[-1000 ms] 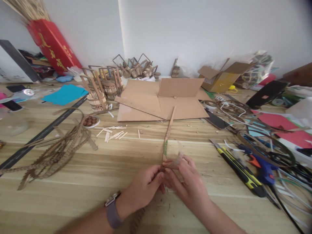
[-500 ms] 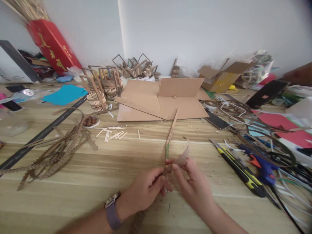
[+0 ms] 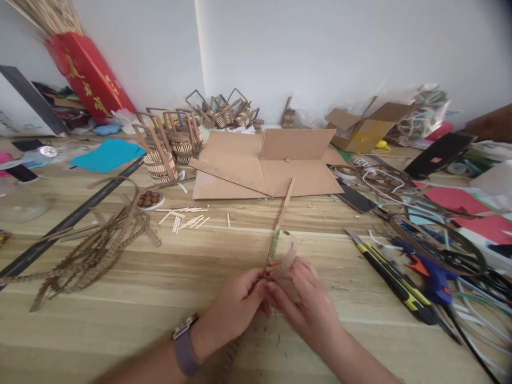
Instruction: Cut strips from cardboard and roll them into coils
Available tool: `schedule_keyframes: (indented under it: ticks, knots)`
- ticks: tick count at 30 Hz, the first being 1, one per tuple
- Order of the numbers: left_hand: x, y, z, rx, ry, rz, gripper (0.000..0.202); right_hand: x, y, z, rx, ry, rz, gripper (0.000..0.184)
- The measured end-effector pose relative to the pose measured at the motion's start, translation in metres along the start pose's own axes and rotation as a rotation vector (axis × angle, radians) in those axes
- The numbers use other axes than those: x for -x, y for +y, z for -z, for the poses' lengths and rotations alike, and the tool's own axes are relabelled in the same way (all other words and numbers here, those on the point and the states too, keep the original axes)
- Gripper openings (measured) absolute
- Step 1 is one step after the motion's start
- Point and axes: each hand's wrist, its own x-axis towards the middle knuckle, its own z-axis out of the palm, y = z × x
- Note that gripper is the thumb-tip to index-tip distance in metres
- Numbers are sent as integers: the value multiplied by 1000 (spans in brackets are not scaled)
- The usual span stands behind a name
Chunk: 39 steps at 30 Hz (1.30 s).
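Note:
A long, narrow cardboard strip [image 3: 283, 213] with a green printed patch runs away from me over the table. My left hand [image 3: 236, 301], a watch at its wrist, is closed on this strip, thumb and fingers pinched. Right beside it my right hand [image 3: 310, 296] is closed too, pinching a torn, curling layer of brown paper [image 3: 287, 261] that stands up from the strip. The fingertips of both hands almost meet, which hides where paper and strip join. Under my left forearm another stretch of strip, ridged and blurred, reaches toward the bottom edge.
Flattened cardboard [image 3: 232, 149] lies ahead. To the left are a tangle of corrugated strips [image 3: 108, 240], a dish of brown balls [image 3: 150, 199], small sticks [image 3: 188, 220] and miniature wooden buckets [image 3: 160, 168]. A utility knife [image 3: 394, 274] and blue glue gun [image 3: 438, 280] lie right.
My right hand has moved left, close against my left hand, with its fingers more curled. The loose paper has shifted left and shows less. My left hand stays nearly in place.

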Motion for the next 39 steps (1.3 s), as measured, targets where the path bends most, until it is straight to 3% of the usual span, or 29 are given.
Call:
schedule_keyframes:
  ticks: [11,18,28,39]
  knots:
    - [1,7,0,23,-63,-37,49,-1,-1,3,39,24,-49,12]
    - [2,10,-3,-26,-70,-21,50,2,1,3,-6,44,-225,14]
    - [0,4,-1,44,-34,-9,47,1,-1,3,-17,-2,3,14]
    - [0,5,0,15,-41,-39,43,4,2,-1,47,-30,-11,12]
